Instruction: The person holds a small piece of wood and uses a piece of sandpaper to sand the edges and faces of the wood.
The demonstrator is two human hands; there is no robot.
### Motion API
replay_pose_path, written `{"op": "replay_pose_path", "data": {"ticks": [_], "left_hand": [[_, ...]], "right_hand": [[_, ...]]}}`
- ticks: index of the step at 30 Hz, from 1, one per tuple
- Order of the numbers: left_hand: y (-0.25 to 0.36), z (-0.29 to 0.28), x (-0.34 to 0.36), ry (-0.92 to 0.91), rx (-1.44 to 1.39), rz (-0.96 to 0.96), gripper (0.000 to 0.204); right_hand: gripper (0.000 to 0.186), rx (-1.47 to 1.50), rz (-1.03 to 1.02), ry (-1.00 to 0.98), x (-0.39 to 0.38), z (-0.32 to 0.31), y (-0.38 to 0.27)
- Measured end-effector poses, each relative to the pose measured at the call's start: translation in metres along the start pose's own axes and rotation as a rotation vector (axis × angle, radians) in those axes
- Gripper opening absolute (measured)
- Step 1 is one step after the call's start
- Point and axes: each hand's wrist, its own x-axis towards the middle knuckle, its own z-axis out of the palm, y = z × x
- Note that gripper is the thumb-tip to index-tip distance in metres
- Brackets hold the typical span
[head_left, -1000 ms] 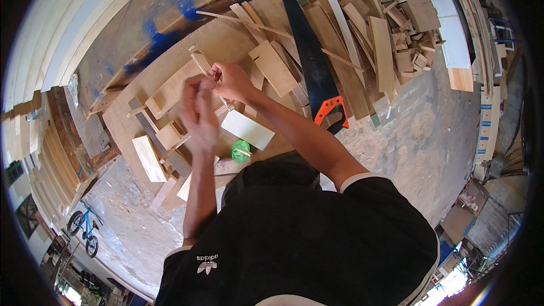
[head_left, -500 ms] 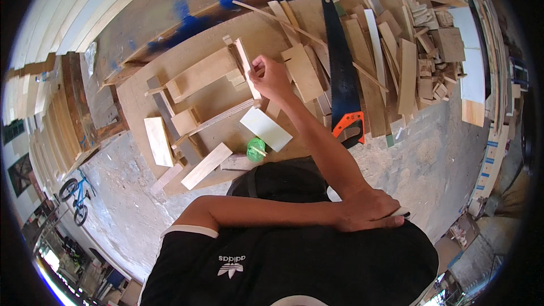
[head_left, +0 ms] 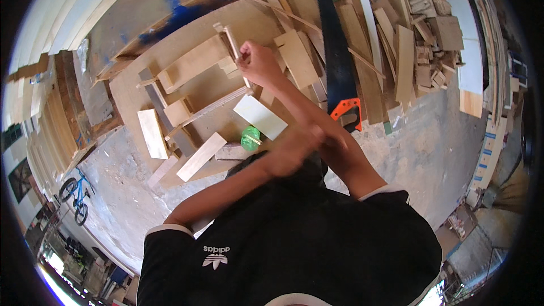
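Observation:
Curled closed, my right hand [head_left: 255,63] is at the narrow pale wood strip [head_left: 231,42], its fingertips against the strip's side. What the fingers pinch, if anything, is too small to make out. The strip stands at the right end of a layout of wood pieces, with a wide board [head_left: 192,65], a lower strip [head_left: 215,103] and a small block [head_left: 177,111]. My left hand [head_left: 297,148] is smeared by motion, reaching across to my right forearm. Nearer me lie a white board [head_left: 260,116] and a green plastic-looking bundle [head_left: 250,137].
A handsaw [head_left: 335,51] with an orange-and-black handle lies to the right. Beyond it are long boards [head_left: 362,51] and a heap of offcuts [head_left: 430,59]. Loose pale boards [head_left: 152,134] lie at left. A blue bicycle [head_left: 78,192] stands far left.
My left hand has left my right upper arm by the sleeve and swung leftward and forward to my right forearm. My right hand keeps its place at the strip. The view has shifted slightly.

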Motion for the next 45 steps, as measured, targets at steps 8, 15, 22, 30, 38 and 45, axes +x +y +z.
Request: {"op": "replay_pose_path", "data": {"ticks": [8, 15, 22, 30, 38, 45], "left_hand": [[-0.013, -0.035, -0.019, 0.165, -0.664, 0.016, 0.085], [-0.015, -0.032, -0.023, 0.185, -0.754, 0.022, 0.086], [-0.025, -0.037, -0.026, 0.278, -0.624, 0.112, 0.063], [-0.018, -0.112, -0.042, 0.802, 0.072, 0.218, 0.028], [-0.027, -0.174, -0.075, 1.083, 0.227, 0.276, 0.018], [-0.046, -0.177, -0.076, 1.234, 0.328, 0.173, 0.029]], "right_hand": [[0.025, 0.013, 0.006, -0.058, 0.001, -0.006, -0.013], [0.025, -0.01, 0.027, -0.07, 0.002, -0.001, -0.013], [0.025, -0.023, 0.016, -0.067, 0.002, -0.001, -0.013], [0.026, 0.028, 0.041, -0.018, 0.0, 0.002, -0.004], [0.026, 0.095, 0.101, 0.012, -0.014, 0.0, -0.017], [0.025, 0.04, 0.01, -0.014, -0.009, 0.004, -0.013]]}}
